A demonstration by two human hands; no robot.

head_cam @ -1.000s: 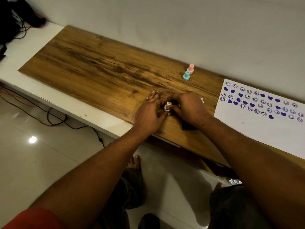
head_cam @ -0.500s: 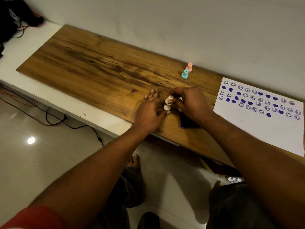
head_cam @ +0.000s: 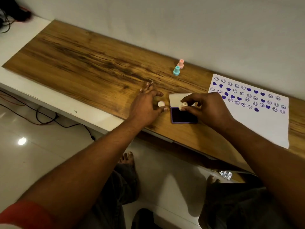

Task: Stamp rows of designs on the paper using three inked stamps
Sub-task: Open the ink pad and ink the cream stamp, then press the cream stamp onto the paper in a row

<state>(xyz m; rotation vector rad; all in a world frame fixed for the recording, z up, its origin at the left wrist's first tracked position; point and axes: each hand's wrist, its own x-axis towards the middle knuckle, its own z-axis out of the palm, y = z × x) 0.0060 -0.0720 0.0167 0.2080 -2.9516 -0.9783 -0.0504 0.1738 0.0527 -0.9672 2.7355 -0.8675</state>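
Already several rows of purple smileys and hearts run along the far edge of the paper (head_cam: 264,129), which lies at the right end of the counter (head_cam: 82,63) — its nearer part is blank, so I judge that much of the stamping is left. The right hand (head_cam: 209,108) pinches a cream stamp (head_cam: 183,105) by thumb and fingertips just above the open ink pad (head_cam: 184,116), apparently to ink it. The left hand (head_cam: 145,104), outer fingers straight, seems to pinch a small white cap (head_cam: 160,104) between thumb and a curled finger. A teal stamp (head_cam: 176,71) and a pink stamp (head_cam: 181,64) stand together near the wall — neither is in use.
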